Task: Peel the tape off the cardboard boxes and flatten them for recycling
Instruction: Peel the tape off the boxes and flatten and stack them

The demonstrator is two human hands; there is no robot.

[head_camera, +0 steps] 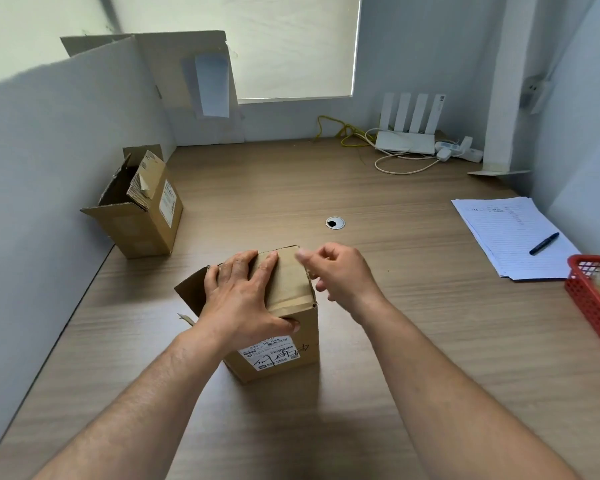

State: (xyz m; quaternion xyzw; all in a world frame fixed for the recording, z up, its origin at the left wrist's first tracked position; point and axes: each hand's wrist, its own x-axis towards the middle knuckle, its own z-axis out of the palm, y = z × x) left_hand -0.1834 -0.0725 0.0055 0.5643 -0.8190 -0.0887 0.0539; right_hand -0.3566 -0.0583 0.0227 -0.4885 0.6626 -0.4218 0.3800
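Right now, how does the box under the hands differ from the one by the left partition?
The near box has its top folded down and taped, while the far box stands with its top flaps open. The left hand presses on the near box; nothing touches the far box. The near box's label faces the camera, the far box's faces right. Both are brown cardboard, upright on the desk.

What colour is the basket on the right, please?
Red; the basket shows best in the head view.
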